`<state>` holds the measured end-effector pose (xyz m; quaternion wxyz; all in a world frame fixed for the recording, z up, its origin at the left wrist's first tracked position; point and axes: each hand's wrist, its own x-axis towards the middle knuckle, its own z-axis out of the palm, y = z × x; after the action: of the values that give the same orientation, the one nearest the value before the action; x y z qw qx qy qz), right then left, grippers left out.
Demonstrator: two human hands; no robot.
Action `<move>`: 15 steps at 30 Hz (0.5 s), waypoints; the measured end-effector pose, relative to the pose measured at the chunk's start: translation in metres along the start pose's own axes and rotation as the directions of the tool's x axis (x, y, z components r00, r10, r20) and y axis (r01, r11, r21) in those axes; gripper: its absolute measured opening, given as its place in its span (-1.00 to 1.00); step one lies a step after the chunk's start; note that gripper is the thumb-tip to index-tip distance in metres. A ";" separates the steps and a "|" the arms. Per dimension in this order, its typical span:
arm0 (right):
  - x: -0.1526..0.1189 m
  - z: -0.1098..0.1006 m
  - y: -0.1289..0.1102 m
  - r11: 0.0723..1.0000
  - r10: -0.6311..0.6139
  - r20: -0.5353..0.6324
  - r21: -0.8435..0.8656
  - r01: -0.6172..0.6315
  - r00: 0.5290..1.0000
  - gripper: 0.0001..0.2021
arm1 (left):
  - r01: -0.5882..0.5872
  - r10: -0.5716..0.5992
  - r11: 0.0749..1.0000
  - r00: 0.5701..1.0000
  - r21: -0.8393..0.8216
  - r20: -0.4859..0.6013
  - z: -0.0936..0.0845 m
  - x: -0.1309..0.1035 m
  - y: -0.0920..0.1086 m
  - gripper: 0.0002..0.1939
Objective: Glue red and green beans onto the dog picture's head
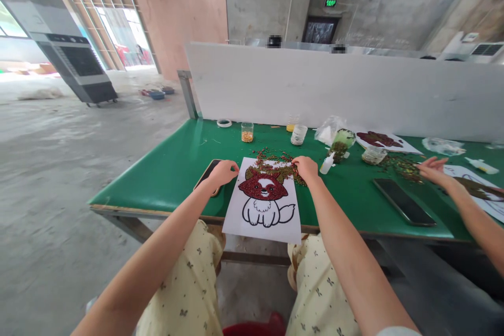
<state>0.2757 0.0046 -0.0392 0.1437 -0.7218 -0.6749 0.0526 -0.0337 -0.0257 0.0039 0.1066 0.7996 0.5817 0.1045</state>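
Note:
A white sheet (233, 220) with a black outline of a fox-like animal hangs partly over the front table edge. Dark red beads cover the animal's head (275, 190), while its body is bare white. Loose green and red beads (271, 156) lie across the sheet's top and behind it. My left hand (224, 172) rests over a phone (203, 176), left of the sheet, its fingers curled and their contents hidden. At the sheet's upper right, my right hand (306, 168) pinches beside the beads; what it holds is too small to make out.
On the green table (157, 173) stand a cup of orange grains (247, 134), a clear cup (298, 135), a glue bottle (327, 163) and a tipped green jar (343, 140). At right are another phone (403, 201) and another person's hand (435, 172). A white partition (334, 89) borders the back.

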 end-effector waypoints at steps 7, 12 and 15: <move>0.003 0.002 0.003 1.000 0.013 -0.016 0.000 -0.013 1.000 -0.76 | -0.014 0.014 1.000 1.000 0.019 0.021 0.004 0.003 -0.004 -0.75; 0.006 0.002 0.006 1.000 0.026 -0.027 -0.012 -0.026 0.999 -0.79 | -0.018 0.018 1.000 0.999 0.014 0.028 0.004 0.003 -0.005 -0.75; 0.007 0.000 0.007 0.999 0.032 -0.025 -0.013 -0.032 0.999 -0.81 | -0.009 0.009 1.000 0.999 0.014 0.034 0.004 0.003 -0.004 -0.74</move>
<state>0.2825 0.0108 -0.0407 0.1462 -0.7341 -0.6618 0.0413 -0.0351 -0.0221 -0.0009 0.1105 0.8045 0.5770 0.0872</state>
